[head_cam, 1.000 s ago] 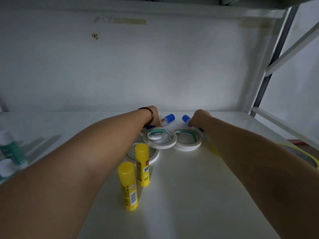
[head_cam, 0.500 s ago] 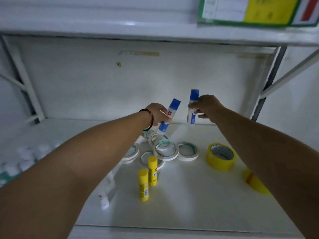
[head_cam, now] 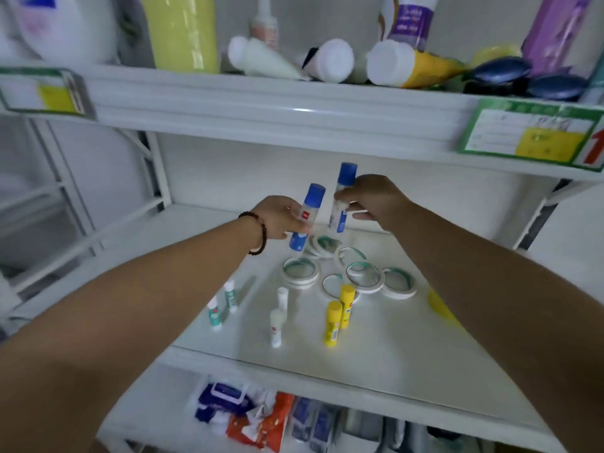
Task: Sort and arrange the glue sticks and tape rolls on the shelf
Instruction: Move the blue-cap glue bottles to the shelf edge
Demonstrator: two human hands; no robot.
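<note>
Glue sticks in both hands: my left hand (head_cam: 277,217) is gripping one blue-capped stick (head_cam: 305,217), my right hand (head_cam: 376,201) is pinching the other (head_cam: 341,197), both hovering above the white tape rolls (head_cam: 346,273) on the shelf (head_cam: 376,364). I'm risking a knock here, since the yellow sticks (head_cam: 338,315) are standing just below and could topple.

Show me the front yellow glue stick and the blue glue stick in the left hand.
front yellow glue stick (head_cam: 332,323), head view, middle of its body
blue glue stick in left hand (head_cam: 314,193), head view, blue cap

Tape rolls (head_cam: 349,273) behind upright glue sticks (head_cam: 338,313)
</note>
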